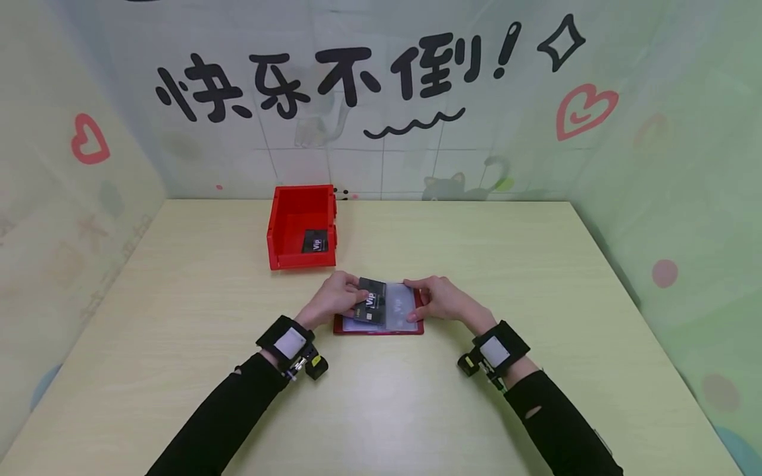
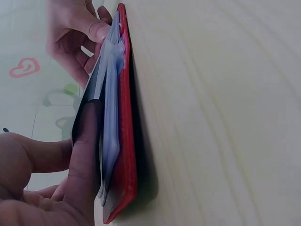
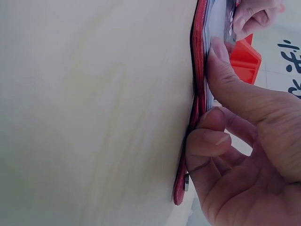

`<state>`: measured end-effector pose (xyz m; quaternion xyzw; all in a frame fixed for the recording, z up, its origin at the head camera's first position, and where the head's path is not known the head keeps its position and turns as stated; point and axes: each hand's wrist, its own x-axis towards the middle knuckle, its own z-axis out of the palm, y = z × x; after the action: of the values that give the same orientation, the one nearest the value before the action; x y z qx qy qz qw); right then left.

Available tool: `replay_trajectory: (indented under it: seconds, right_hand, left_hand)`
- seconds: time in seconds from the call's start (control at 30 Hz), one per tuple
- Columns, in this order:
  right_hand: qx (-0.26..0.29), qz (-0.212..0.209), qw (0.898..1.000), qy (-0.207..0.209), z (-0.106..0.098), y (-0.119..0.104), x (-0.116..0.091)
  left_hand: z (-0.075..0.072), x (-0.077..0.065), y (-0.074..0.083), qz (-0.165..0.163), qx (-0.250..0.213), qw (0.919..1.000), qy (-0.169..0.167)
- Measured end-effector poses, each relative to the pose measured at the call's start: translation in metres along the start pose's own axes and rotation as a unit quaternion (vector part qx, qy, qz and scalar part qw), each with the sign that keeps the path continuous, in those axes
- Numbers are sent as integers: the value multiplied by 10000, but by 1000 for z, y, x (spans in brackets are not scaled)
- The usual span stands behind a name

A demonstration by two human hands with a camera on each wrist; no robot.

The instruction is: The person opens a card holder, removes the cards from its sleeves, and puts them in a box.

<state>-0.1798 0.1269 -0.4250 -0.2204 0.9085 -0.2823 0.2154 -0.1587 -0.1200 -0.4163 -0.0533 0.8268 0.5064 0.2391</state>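
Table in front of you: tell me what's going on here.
A person is handling a red card holder with clear sleeves, open on the table. The left hand pinches a dark VIP card over the holder's left part, while the right hand holds its right side. Whether that card has entered a sleeve can't be told. Beyond, to the left, a red bin holds another dark VIP card.

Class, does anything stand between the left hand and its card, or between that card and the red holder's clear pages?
Nothing visible separates the left hand from the card, which it pinches. Between the card and the clear pages of the red holder, only one of that hand's fingers shows.
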Motion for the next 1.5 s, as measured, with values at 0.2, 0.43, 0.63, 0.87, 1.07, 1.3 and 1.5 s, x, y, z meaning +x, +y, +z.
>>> replay_trajectory:
  seconds: [0.2, 0.43, 0.63, 0.87, 1.07, 1.3, 1.5]
  right_hand:
    - [53, 33, 10000, 22, -1, 1, -3]
    - [49, -81, 9999, 34, -2, 1, -3]
    - [63, -103, 9999, 48, -3, 1, -3]
    - [133, -38, 9999, 13, -3, -1, -4]
    - [163, -52, 9999, 9, -2, 0, -4]
    - [134, -48, 9999, 17, -1, -1, -5]
    - [119, -58, 9999, 1, 0, 1, -4]
  left_hand:
    - [-5, -3, -1, 83, 132, 9998, 83]
    - [-14, -5, -4, 150, 100, 9998, 81]
    - [-30, -7, -4, 254, 34, 9995, 201]
    - [-56, -9, -2, 365, -123, 9975, 592]
    - [-79, -7, 2, 470, -228, 9939, 967]
    - [-99, 1, 12, 482, -618, 9865, 1435]
    - [-106, 15, 16, 400, -757, 9789, 1856]
